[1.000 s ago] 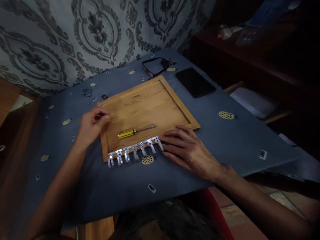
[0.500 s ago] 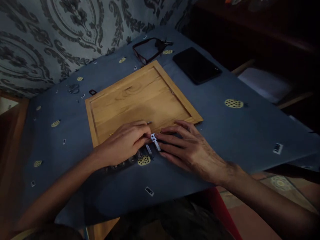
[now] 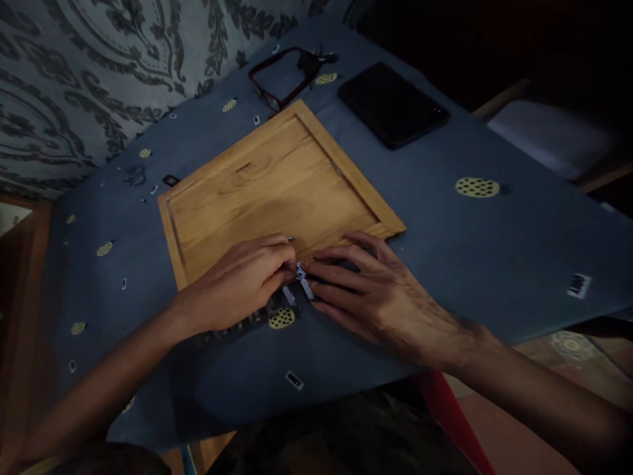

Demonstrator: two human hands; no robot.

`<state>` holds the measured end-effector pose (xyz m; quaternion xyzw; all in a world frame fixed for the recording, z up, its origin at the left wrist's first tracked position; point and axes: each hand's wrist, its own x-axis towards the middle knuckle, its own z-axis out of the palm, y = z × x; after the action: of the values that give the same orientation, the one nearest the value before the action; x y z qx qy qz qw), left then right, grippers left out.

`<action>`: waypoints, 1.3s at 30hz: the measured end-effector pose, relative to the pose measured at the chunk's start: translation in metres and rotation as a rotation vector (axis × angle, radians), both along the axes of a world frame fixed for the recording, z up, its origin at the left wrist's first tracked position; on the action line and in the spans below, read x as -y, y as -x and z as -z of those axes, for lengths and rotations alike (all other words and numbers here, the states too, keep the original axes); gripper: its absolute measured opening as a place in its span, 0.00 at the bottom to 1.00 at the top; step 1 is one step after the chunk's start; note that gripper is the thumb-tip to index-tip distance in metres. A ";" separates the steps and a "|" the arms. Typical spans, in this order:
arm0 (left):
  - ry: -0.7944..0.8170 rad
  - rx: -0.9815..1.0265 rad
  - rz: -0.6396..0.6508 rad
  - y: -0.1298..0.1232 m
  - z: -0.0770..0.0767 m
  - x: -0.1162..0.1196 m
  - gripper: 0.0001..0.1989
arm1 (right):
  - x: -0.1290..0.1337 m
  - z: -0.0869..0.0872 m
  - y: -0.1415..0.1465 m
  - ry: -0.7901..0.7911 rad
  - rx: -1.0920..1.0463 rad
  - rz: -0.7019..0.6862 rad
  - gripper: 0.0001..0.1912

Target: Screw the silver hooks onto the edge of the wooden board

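Note:
Close to the near edge of a framed wooden panel (image 3: 277,178), my left hand (image 3: 247,274) is closed in a pinch. A thin metal tip (image 3: 291,238) pokes out past its fingers; the rest of what it holds is hidden. A small silvery metal hinge (image 3: 301,272) with holes lies at the panel's edge between my hands. My right hand (image 3: 376,290) steadies this hinge with the tips of long, stretched fingers. Small metal pieces (image 3: 289,295) lie just beside it, and several dim ones sit below my left wrist, partly covered.
The table has a blue cloth (image 3: 237,389) with pineapple prints. Behind the panel lie dark-rimmed glasses (image 3: 271,99) and a black tablet (image 3: 393,105). Scissors (image 3: 133,175) and a small dark frame-shaped piece (image 3: 171,180) are at the left. A patterned wall covering rises behind the table.
The view has shifted slightly, so the panel and tablet sit higher in it. Both hands keep nearly the same grip around the hinge.

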<state>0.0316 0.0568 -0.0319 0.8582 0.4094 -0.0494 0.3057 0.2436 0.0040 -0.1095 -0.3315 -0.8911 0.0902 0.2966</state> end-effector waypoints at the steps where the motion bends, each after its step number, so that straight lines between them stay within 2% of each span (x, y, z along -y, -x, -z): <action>1: 0.002 -0.001 0.001 0.000 0.000 0.000 0.08 | 0.000 0.000 0.000 0.003 -0.003 0.001 0.11; 13: 0.005 0.015 -0.013 -0.001 0.001 0.000 0.08 | 0.000 0.000 0.002 -0.054 -0.042 0.003 0.10; 19: -0.010 -0.047 -0.011 -0.004 0.000 0.000 0.07 | 0.000 0.003 0.002 -0.041 -0.038 -0.001 0.09; 28: -0.030 -0.050 -0.022 -0.006 0.002 0.001 0.06 | -0.001 -0.001 0.001 -0.044 -0.023 -0.014 0.10; 35: -0.034 0.022 -0.055 -0.005 0.006 0.001 0.06 | 0.000 0.000 0.000 -0.026 -0.028 -0.010 0.09; 39: -0.050 0.117 -0.070 0.001 -0.001 0.004 0.08 | 0.000 0.001 0.000 -0.029 -0.035 -0.015 0.09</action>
<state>0.0310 0.0530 -0.0310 0.8523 0.4216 0.0216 0.3089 0.2432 0.0044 -0.1105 -0.3190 -0.8893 0.0853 0.3164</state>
